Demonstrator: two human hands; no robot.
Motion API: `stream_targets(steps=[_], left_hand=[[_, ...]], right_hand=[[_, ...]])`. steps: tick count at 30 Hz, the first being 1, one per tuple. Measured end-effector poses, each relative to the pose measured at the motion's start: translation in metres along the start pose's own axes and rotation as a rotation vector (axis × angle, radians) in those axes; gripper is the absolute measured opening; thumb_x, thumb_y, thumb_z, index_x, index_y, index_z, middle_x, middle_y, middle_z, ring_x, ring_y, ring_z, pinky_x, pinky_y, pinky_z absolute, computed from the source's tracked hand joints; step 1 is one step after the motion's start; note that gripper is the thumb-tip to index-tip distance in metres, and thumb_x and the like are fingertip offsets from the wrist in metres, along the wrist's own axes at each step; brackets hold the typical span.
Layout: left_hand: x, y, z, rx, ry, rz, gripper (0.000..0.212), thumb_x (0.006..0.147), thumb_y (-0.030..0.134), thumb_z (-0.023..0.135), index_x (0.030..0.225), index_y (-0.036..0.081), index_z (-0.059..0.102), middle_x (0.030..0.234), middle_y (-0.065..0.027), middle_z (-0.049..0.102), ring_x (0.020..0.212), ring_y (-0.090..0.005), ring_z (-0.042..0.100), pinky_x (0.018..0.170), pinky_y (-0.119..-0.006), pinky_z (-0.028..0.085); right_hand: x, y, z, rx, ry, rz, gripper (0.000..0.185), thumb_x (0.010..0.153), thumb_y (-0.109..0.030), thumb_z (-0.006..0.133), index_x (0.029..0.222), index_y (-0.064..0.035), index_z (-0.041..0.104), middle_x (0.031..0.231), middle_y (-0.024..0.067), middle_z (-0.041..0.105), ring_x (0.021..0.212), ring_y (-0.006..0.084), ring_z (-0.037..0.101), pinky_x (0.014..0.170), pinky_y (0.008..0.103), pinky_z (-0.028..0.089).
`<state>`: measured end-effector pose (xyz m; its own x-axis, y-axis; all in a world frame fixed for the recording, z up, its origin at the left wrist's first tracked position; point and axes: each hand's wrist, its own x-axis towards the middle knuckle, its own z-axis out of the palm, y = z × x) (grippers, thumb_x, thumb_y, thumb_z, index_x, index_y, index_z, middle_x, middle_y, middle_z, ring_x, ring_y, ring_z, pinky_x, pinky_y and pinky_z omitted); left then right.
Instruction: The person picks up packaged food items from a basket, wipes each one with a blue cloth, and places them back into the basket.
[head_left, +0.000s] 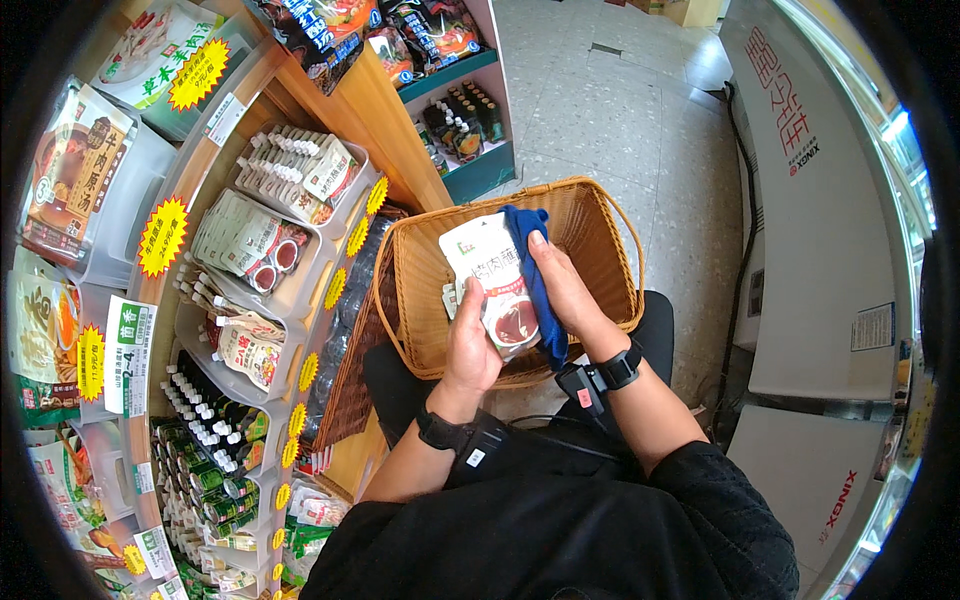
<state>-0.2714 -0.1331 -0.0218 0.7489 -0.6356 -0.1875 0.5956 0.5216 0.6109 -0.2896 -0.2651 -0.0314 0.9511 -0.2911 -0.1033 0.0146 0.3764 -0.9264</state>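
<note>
A white sauce pouch (491, 277) with printed writing and a picture of a red dip bowl is held up over a wicker basket (420, 247). My left hand (472, 337) grips the pouch by its lower left side, thumb on the front. In my right hand (559, 285) is a dark blue cloth (551, 322), pressed along the pouch's right edge. Part of another pale pouch (450, 300) shows behind the held one, inside the basket. The fingers behind the pouch are hidden.
Shelves on my left carry plastic bins of pouches (251, 244), spouted pouches (304, 172) and dark bottles (210, 420). A wooden post (397, 112) stands just beyond. To the right are white freezer cabinets (810, 225) with a black cable (739, 247) along the tiled floor (600, 112).
</note>
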Motion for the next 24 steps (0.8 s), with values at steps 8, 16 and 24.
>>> stream_targets(steps=[8,16,24], left_hand=[[0.008,0.015,-0.003,0.416,0.081,0.109,0.038,0.094,0.03,0.038,0.11,-0.002,0.05,0.097,-0.0099,0.059,0.086,-0.0132,0.057,0.076,-0.026,0.046],[0.009,0.02,-0.011,0.519,0.157,0.309,0.023,0.091,0.016,0.046,0.099,-0.004,0.055,0.089,-0.0065,0.06,0.077,-0.0093,0.057,0.07,-0.022,0.046],[0.002,0.025,0.0,0.854,0.22,0.515,0.048,0.086,0.012,0.054,0.125,-0.001,0.031,0.115,-0.0148,0.042,0.105,-0.0174,0.045,0.085,-0.027,0.039]], right_hand=[[-0.024,0.001,-0.001,0.226,-0.013,0.069,0.027,0.078,-0.007,0.064,0.103,0.001,0.056,0.096,0.0068,0.061,0.084,0.0117,0.058,0.077,0.0265,0.047],[-0.026,0.001,0.004,-0.294,0.074,-0.087,0.022,0.076,-0.006,0.066,0.095,-0.0008,0.055,0.084,0.0006,0.059,0.076,0.0063,0.053,0.068,0.0224,0.045],[-0.027,0.003,0.01,-0.132,0.182,-0.137,0.02,0.077,-0.004,0.064,0.096,-0.0005,0.056,0.088,0.0015,0.06,0.076,0.0065,0.053,0.07,0.0221,0.046]])
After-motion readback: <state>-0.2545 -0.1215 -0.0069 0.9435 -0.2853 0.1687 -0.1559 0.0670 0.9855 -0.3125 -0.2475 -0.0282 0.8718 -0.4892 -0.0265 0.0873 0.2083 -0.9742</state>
